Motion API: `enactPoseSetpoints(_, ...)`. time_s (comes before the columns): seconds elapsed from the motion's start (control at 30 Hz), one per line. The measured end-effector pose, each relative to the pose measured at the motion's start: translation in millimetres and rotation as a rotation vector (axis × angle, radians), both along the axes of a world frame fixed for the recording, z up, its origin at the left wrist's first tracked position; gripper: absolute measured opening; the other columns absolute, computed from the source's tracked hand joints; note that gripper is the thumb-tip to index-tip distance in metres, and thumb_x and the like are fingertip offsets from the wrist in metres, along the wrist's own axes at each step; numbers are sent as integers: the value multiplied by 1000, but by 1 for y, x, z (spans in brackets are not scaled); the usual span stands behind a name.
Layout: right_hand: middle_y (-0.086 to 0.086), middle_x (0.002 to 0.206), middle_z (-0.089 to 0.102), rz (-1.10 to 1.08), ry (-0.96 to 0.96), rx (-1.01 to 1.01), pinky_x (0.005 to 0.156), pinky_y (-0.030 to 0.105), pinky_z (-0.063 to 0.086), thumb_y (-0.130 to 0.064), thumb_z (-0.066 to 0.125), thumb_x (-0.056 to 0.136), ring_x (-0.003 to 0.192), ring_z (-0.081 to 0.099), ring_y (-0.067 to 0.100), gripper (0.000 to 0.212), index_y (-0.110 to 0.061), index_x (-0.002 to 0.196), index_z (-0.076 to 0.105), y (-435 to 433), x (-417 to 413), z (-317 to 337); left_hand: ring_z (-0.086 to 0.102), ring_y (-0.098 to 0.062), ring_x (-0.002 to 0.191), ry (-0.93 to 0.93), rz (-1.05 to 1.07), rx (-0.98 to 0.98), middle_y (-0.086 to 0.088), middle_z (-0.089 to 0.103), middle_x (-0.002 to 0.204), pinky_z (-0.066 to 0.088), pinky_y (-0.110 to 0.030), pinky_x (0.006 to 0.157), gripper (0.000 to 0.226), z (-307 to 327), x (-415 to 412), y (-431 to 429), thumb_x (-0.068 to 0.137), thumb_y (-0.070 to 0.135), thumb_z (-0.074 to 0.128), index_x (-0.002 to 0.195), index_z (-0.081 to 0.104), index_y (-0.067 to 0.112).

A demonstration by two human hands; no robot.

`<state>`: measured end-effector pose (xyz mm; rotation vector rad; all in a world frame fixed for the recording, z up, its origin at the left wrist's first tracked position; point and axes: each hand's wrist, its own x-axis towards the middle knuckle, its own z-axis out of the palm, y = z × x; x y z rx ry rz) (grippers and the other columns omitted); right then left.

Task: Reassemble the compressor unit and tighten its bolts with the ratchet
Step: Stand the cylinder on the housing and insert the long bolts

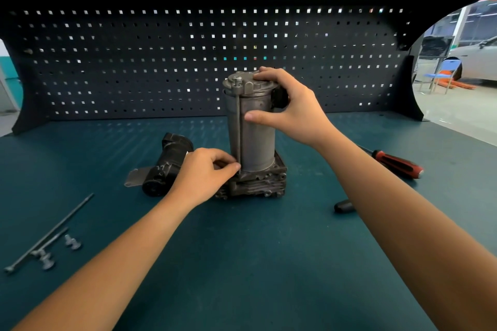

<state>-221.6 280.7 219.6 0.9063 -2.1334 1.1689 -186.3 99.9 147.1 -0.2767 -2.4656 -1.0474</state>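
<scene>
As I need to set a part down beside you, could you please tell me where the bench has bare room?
Widest: the mat in front of the compressor, between your forearms. Also bare: the strip between the black motor and the pegboard. Crowded: the near left corner with loose bolts, and the right side with the screwdriver and a black handle.

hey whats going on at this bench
A person is putting a compressor unit back together on a teal bench mat. The right hand grips the top of the upright unit, while the left hand pinches the lower end of a long bolt running down its side. More bolts lie loose at front left; a red-handled screwdriver lies at right.
</scene>
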Motion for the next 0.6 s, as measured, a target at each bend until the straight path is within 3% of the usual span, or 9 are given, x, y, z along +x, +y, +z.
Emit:
enactPoseSetpoints(0.17, -5, 135, 48, -5, -4, -1, 98, 14, 36, -27, 81, 70, 118, 44, 3, 59, -16, 121, 55, -1, 1, 1, 55, 12, 60, -7, -35, -50, 22, 62, 69, 39, -2, 57, 6, 3, -2, -4, 83, 20, 69, 84, 74, 18)
enactPoseSetpoints(0.27, -12, 126, 48, -20, 7, -11, 97, 13, 36, -28, 81, 69, 115, 45, 1, 59, -16, 121, 56, -3, 1, 0, 56, 8, 68, -11, -22, -83, 12, 66, 81, 39, -2, 60, 11, 0, -2, -6, 83, 21, 69, 91, 74, 16)
enactPoseSetpoints(0.37, -15, 120, 48, -43, 26, -19, 99, 17, 37, -29, 82, 69, 113, 46, 1, 59, -16, 120, 57, -5, 2, -2, 51, 2, 76, 107, 89, -34, 7, 57, 100, 36, -4, 66, 44, -3, 3, 0, 79, 29, 72, 118, 62, 14)
enactPoseSetpoints(0.43, -15, 121, 49, -68, 38, -36, 99, 18, 37, -31, 82, 68, 113, 45, -1, 59, -16, 120, 57, -7, 3, -4, 51, -1, 99, 128, 116, 53, 5, 47, 127, 33, -8, 80, 76, -2, 6, 7, 75, 36, 73, 140, 39, 17)
enactPoseSetpoints(0.5, -11, 128, 51, -116, 60, -52, 97, 15, 35, -33, 81, 68, 114, 45, -1, 60, -17, 120, 57, -12, 7, -5, 42, -7, 124, 70, 57, 165, 6, 38, 143, 31, -16, 92, 94, 3, 8, 19, 71, 40, 76, 147, 23, 21)
enactPoseSetpoints(0.6, -5, 137, 49, -239, 118, -24, 91, 18, 34, -37, 78, 71, 121, 45, 7, 60, -19, 123, 56, -25, 15, -7, 46, -11, 124, 23, -47, 304, 8, 47, 135, 40, -21, 92, 94, 8, 2, 40, 64, 35, 81, 141, 28, 22)
